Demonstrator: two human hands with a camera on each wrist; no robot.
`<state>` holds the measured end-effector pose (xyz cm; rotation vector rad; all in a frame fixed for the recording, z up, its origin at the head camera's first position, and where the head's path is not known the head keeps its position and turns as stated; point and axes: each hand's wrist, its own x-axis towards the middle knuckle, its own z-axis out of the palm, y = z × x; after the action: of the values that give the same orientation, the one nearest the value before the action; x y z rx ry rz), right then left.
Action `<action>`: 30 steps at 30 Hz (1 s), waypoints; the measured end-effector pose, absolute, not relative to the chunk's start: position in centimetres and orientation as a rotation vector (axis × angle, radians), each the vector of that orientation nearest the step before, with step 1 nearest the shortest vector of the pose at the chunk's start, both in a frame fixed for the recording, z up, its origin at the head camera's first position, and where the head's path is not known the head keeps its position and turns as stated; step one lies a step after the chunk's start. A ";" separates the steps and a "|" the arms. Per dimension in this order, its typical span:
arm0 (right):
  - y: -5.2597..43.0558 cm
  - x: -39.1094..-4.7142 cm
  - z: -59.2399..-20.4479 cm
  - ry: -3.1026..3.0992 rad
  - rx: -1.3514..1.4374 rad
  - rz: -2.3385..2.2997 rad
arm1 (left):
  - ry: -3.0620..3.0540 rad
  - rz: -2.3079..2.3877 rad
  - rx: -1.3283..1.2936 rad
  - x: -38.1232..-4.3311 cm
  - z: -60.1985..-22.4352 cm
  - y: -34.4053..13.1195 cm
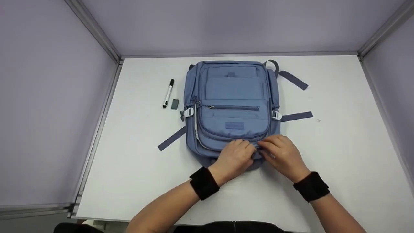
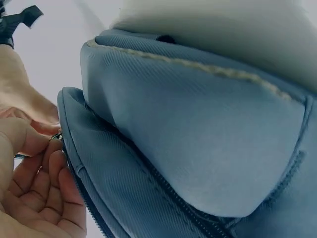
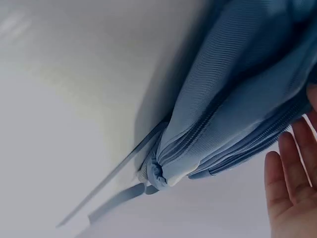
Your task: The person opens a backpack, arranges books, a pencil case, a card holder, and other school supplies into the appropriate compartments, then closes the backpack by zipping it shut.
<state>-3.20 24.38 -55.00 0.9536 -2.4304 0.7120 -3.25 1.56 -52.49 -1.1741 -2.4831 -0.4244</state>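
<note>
A blue backpack lies on its back on the white table, front pockets up. Near the lower right of its front pocket, my left hand pinches a small metal zipper pull between thumb and forefinger, the other fingers curled below. Right beside it, my right hand pinches the pocket's edge by the zipper with thumb and forefinger; its remaining fingers extend loosely in the right wrist view. A pocket zipper runs up to the right hand. The left hand covers part of the backpack's bottom in the head view.
Left of the backpack lie a black-capped white marker and a small dark green block. Loose straps stick out on both sides, one strap to the left and another strap to the right. Grey panels enclose the table.
</note>
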 end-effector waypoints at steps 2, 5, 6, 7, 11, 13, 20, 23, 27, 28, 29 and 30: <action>24.2 -3.5 -55.2 -2.405 0.994 0.656 | -2.489 -0.417 -1.169 -3.1 -52.6 1.4; 24.1 -3.8 -55.4 -2.373 1.014 0.628 | -2.497 -0.418 -1.170 -3.0 -52.7 1.0; 24.0 -3.9 -55.4 -2.368 1.016 0.624 | -2.501 -0.421 -1.167 -3.0 -52.7 0.9; 24.0 -3.9 -55.4 -2.365 1.017 0.617 | -2.503 -0.421 -1.165 -3.0 -52.7 0.7; 23.9 -4.1 -55.5 -2.374 1.012 0.592 | -2.497 -0.402 -1.156 -3.0 -52.7 0.1; 23.9 -4.1 -55.5 -2.389 1.001 0.582 | -2.486 -0.400 -1.155 -3.0 -52.7 -0.3; 24.0 -4.0 -55.4 -2.421 0.979 0.580 | -2.456 -0.507 -1.135 -2.7 -52.8 -2.6; 24.0 -4.0 -55.4 -2.415 0.972 0.588 | -2.423 -0.553 -1.124 -2.6 -52.8 -3.3; 24.0 -4.0 -55.4 -2.415 0.970 0.601 | -2.396 -0.595 -1.104 -2.4 -53.0 -4.2; 24.0 -4.0 -55.4 -2.416 0.971 0.606 | -2.389 -0.602 -1.098 -2.4 -53.0 -4.5; 24.0 -4.0 -55.3 -2.417 0.973 0.610 | -2.385 -0.607 -1.094 -2.3 -53.1 -4.8; 24.0 -4.0 -55.3 -2.420 0.975 0.612 | -2.379 -0.610 -1.091 -2.2 -53.1 -5.0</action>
<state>-4.04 23.96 -55.31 0.9751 -2.4195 0.6122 -2.23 -5.04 -53.13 -1.0906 -2.3791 -0.6100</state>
